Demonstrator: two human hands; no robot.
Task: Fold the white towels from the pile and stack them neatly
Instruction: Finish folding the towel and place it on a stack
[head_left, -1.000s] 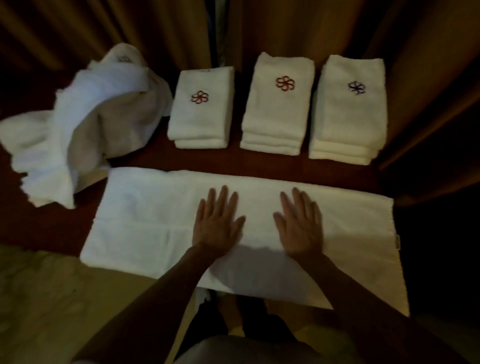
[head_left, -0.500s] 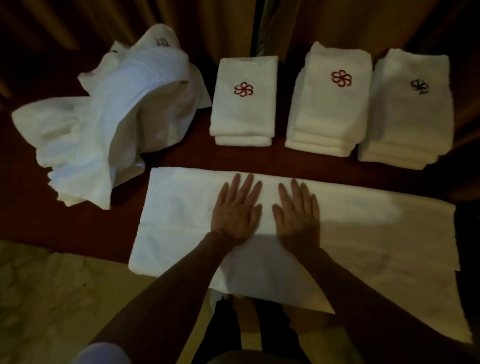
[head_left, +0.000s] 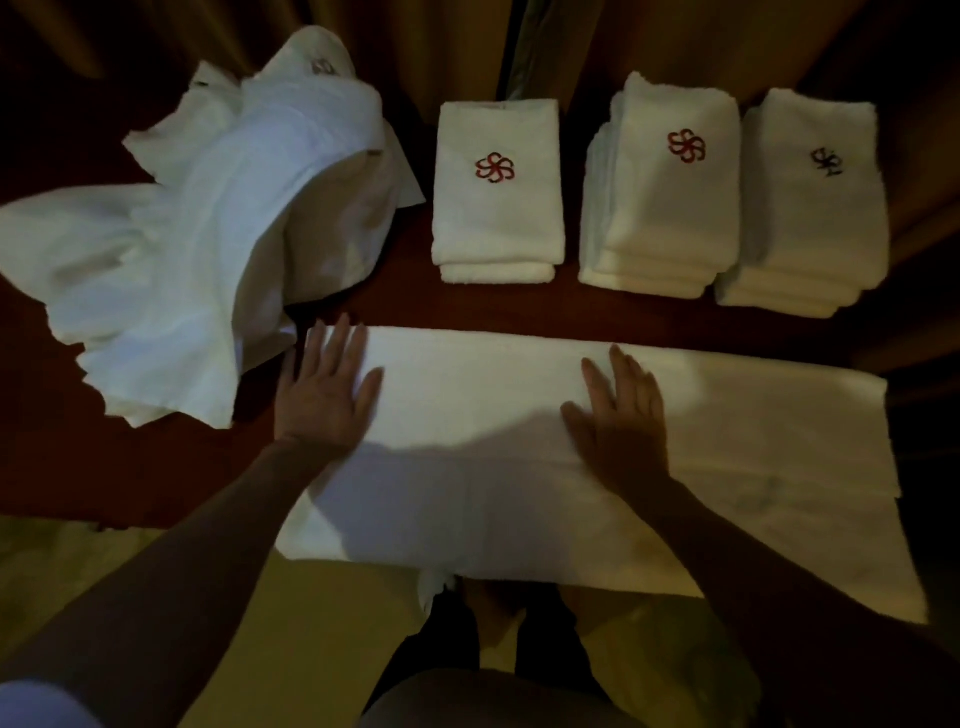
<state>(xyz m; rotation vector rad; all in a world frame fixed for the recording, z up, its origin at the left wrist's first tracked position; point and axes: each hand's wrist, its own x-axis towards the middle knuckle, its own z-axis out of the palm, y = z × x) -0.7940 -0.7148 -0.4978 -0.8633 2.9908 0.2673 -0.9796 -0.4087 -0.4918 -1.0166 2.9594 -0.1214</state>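
- Pressing flat on a long white towel (head_left: 493, 410), the left hand (head_left: 324, 389) and right hand (head_left: 623, 415) lie palm-down, fingers straight, grasping nothing.
- The towel lies across the desk (head_left: 571, 312).
- A loose pile (head_left: 208, 234) sits far left.
- Three folded stacks (head_left: 498, 192) line the back.

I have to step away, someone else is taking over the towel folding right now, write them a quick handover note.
Left hand: open, flat on the left end of the spread towel.
Right hand: open, flat near the towel's middle.
The towel lies lengthwise along the table's near edge, folded into a long strip, hanging partly over the edge.
Done: three stacks at the back, left stack, middle stack, right stack.
Left: finish folding this towel, add it to a stack, then work through the pile at the left.
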